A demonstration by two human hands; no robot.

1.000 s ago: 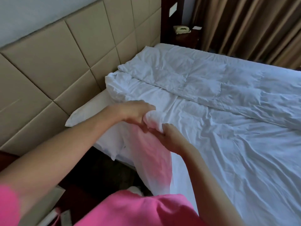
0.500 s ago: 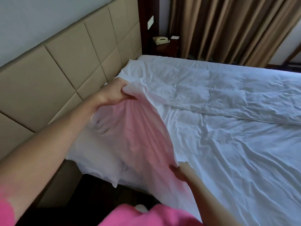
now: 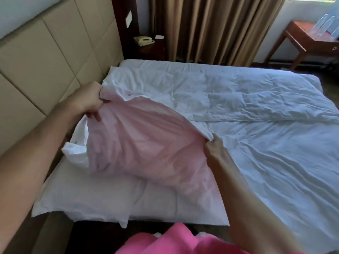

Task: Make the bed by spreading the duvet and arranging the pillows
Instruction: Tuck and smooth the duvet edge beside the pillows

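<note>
You are on the spreading step: your left hand (image 3: 91,99) grips the top corner of the white duvet (image 3: 238,110) up by the headboard (image 3: 45,57), and your right hand (image 3: 213,146) pinches its edge lower down, so a big flap hangs in the air between them. The rest lies bunched on the bed, with a pillow (image 3: 88,197) under the flap. Next, I think you should pull the flap flat.

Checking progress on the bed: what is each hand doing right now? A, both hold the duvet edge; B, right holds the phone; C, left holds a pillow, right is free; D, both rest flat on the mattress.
A: the left hand and right hand each grip the lifted duvet edge.
</note>
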